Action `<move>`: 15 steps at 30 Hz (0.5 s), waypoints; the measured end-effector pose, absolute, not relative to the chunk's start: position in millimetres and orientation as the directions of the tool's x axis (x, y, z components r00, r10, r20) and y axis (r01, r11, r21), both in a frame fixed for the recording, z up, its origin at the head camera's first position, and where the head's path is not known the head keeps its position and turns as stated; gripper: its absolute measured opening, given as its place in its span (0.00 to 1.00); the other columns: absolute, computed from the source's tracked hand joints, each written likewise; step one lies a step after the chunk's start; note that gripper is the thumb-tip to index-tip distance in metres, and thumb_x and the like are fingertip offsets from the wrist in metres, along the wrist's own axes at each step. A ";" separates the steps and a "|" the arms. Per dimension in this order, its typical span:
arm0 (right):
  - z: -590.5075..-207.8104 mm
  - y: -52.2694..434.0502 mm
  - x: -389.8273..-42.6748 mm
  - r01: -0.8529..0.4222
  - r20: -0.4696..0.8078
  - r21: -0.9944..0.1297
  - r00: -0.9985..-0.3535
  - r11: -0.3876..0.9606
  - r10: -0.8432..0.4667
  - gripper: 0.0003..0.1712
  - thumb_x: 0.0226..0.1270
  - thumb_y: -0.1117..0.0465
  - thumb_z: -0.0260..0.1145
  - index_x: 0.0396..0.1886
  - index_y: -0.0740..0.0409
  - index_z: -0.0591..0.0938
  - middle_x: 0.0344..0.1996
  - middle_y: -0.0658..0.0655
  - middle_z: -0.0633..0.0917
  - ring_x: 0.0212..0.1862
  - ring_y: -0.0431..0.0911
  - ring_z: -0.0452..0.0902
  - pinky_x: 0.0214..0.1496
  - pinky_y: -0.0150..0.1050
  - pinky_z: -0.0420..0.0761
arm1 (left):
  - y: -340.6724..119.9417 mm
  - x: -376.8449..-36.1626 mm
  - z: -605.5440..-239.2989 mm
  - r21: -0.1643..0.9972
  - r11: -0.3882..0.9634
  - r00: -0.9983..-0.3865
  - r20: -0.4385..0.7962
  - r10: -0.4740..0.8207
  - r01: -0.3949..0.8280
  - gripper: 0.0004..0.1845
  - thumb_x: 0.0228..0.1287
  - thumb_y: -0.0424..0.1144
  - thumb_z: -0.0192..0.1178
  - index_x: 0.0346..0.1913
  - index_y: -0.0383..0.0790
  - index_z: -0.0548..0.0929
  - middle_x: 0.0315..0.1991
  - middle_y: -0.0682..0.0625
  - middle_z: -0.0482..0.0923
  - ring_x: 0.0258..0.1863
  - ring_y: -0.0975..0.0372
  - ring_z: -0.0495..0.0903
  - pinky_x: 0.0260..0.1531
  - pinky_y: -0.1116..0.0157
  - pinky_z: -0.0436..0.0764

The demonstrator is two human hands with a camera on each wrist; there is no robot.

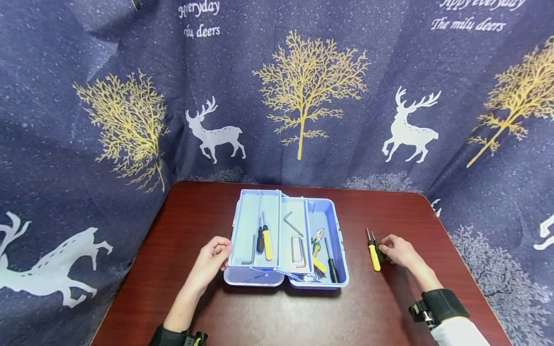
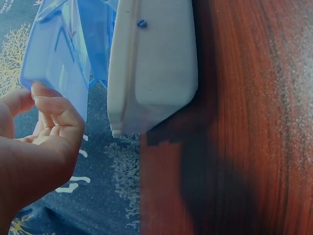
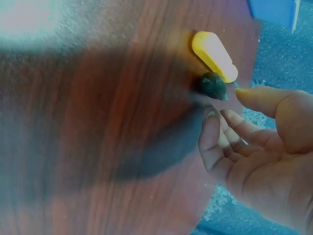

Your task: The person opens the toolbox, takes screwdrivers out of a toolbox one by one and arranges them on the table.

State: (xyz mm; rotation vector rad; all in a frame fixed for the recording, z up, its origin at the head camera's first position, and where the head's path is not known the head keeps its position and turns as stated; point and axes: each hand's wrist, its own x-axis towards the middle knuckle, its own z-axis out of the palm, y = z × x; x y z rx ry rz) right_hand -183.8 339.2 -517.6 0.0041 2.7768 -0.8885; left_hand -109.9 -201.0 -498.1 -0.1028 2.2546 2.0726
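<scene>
A light-blue toolbox (image 1: 339,226) stands unfolded on the table. My left hand (image 1: 214,257) is at its left side, thumb and index finger pinching the edge of the raised tray (image 2: 44,58). At the right, my right hand (image 1: 399,251) reaches down by two screwdrivers lying side by side. The yellow-handled screwdriver (image 1: 374,258) is the nearer to the box; the dark-handled screwdriver (image 3: 213,86) lies right at my fingertips and is partly hidden by them in the head view. In the right wrist view, a gap shows between thumb and fingers.
The trays hold a yellow screwdriver (image 1: 267,244), a black screwdriver (image 1: 260,241) and several hex keys (image 1: 293,224). Pliers (image 1: 317,240) and a long black-handled screwdriver (image 1: 332,269) lie in the right compartment. A patterned cloth (image 1: 277,120) hangs behind the dark red table (image 1: 186,206).
</scene>
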 end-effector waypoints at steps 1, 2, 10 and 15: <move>-515.6 339.5 -183.9 0.062 -0.201 -0.570 -0.977 0.819 -0.066 0.15 0.73 0.64 0.63 0.49 0.75 0.78 0.34 0.65 0.86 0.29 0.50 0.85 0.30 0.42 0.84 | -200.8 -109.7 -497.9 0.991 0.082 -0.995 -0.103 0.003 -0.102 0.07 0.75 0.27 0.57 0.49 0.26 0.75 0.28 0.47 0.76 0.22 0.64 0.73 0.25 0.71 0.74; -513.8 339.9 -183.9 0.050 -0.183 -0.564 -0.981 0.824 -0.066 0.14 0.73 0.64 0.63 0.48 0.74 0.78 0.32 0.64 0.86 0.28 0.50 0.85 0.29 0.42 0.83 | -200.6 -109.5 -497.7 0.991 0.081 -0.995 -0.104 0.002 -0.103 0.07 0.75 0.27 0.57 0.49 0.26 0.75 0.28 0.47 0.76 0.22 0.64 0.73 0.25 0.71 0.73; -486.8 320.5 -182.9 -0.030 -0.078 -0.565 -0.993 0.824 -0.090 0.10 0.74 0.62 0.63 0.45 0.66 0.81 0.28 0.55 0.85 0.28 0.45 0.81 0.32 0.41 0.78 | -201.3 -109.0 -497.1 0.993 0.075 -0.996 -0.088 0.014 -0.087 0.08 0.75 0.28 0.58 0.49 0.25 0.75 0.27 0.47 0.76 0.22 0.63 0.73 0.25 0.71 0.74; -464.3 291.8 -184.0 -0.113 -0.032 -0.623 -0.985 0.774 -0.169 0.09 0.76 0.63 0.64 0.47 0.65 0.81 0.31 0.57 0.86 0.29 0.50 0.83 0.30 0.37 0.79 | -200.7 -108.9 -497.8 0.993 0.071 -0.996 -0.092 0.012 -0.091 0.07 0.75 0.28 0.58 0.49 0.25 0.75 0.27 0.47 0.75 0.22 0.64 0.73 0.25 0.71 0.73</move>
